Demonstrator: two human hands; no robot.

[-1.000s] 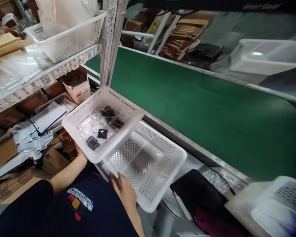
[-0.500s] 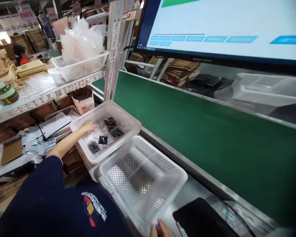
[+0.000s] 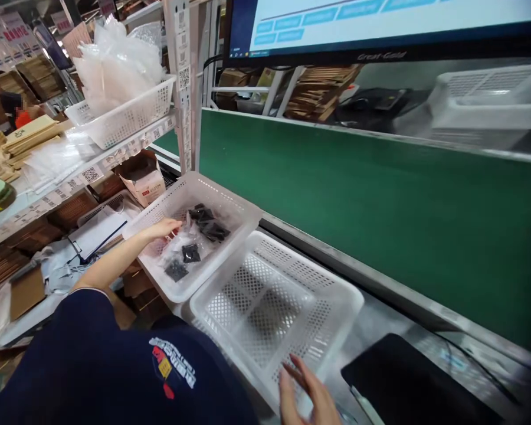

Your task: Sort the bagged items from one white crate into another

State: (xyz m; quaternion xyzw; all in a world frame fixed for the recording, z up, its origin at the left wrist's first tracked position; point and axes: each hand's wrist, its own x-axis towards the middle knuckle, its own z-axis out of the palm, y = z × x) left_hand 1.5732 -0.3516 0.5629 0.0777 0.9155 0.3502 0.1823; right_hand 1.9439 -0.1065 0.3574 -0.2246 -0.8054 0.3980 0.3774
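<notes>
Several buff envelopes [image 3: 30, 139] lie stacked on the upper shelf [image 3: 89, 175] at far left, and a clipboard [image 3: 98, 231] lies on the level below. Farther along that shelf stands a lattice basket [image 3: 137, 113] heaped with clear plastic bags [image 3: 110, 68], above an open cardboard box [image 3: 142, 180]. From a dark blue sleeve [image 3: 95, 321], the left forearm [image 3: 119, 260] extends forward and rightward, wrist nearly straight, and the left hand [image 3: 167, 226] is palm down inside a shallow white plastic basket [image 3: 230, 203]. Its fingers bend loosely; whether they pinch anything cannot be told. Small black items in clear packets [image 3: 207, 224] lie in this basket, to the right of the fingertips and nearer the body. Just beside it sits a second white basket [image 3: 265, 313] with a perforated floor. Over its near end is the right hand [image 3: 312, 398], half open, fingers pointing away from the body, thumb apart, with nothing visible in its grasp; contact with the rim is unclear. Beyond runs a green conveyor belt [image 3: 371, 212], below a monitor [image 3: 336, 18], and at right lies a black mat [image 3: 407, 378]
</notes>
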